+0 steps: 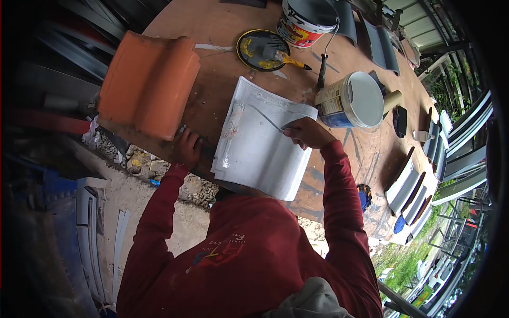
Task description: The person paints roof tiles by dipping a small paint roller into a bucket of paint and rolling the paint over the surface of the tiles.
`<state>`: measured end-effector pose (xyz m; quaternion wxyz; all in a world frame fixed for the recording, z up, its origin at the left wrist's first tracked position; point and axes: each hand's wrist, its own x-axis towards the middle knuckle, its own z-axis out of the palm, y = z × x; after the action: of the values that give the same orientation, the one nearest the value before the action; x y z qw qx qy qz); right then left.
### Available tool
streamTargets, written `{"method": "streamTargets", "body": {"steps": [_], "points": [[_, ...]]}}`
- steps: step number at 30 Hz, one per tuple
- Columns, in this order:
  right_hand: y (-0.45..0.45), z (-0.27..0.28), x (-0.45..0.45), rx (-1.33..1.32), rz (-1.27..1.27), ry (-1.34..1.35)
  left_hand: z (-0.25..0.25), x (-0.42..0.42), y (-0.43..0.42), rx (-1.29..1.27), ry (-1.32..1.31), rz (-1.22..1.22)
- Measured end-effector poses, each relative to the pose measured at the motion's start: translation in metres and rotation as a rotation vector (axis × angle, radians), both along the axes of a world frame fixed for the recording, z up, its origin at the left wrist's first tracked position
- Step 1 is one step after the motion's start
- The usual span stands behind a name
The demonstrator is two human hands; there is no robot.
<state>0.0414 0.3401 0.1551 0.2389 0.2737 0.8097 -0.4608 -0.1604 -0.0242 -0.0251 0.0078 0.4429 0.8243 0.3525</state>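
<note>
A white, glossy curved roof tile (260, 146) lies on the brown table in front of me, with a rough pinkish patch near its left side. My right hand (308, 132) is closed on a thin metal tool (264, 115), whose far end reaches up and left over the tile's upper part. My left hand (186, 148) rests at the table edge, between the white tile and an orange tile (151, 82); its fingers look slightly spread, and nothing shows in it.
Beyond the tile, a black lid (253, 46) bears a yellow-handled brush (289, 59), beside a paint bucket (305, 26). A white pot (352, 100) stands right of my right hand. More curved tiles (405, 183) lie along the table's right side.
</note>
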Motion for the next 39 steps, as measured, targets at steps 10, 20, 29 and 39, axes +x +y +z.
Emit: {"method": "streamTargets", "body": {"steps": [10, 20, 29, 39], "points": [[0.044, 0.084, 0.091, 0.266, -0.131, -0.220, 0.003, 0.001, 0.003, -0.001, 0.051, 0.002], [0.038, 0.049, 0.070, 0.367, -0.092, -0.047, 0.001, 0.002, 0.007, 0.000, 0.098, 0.012], [-0.005, 0.040, 0.003, 0.524, 0.042, 0.515, -0.007, 0.000, 0.001, -0.053, 0.114, 0.051], [-0.012, 0.002, 0.018, 0.899, 0.169, 0.718, 0.002, 0.002, 0.005, 0.008, 0.084, 0.016]]}}
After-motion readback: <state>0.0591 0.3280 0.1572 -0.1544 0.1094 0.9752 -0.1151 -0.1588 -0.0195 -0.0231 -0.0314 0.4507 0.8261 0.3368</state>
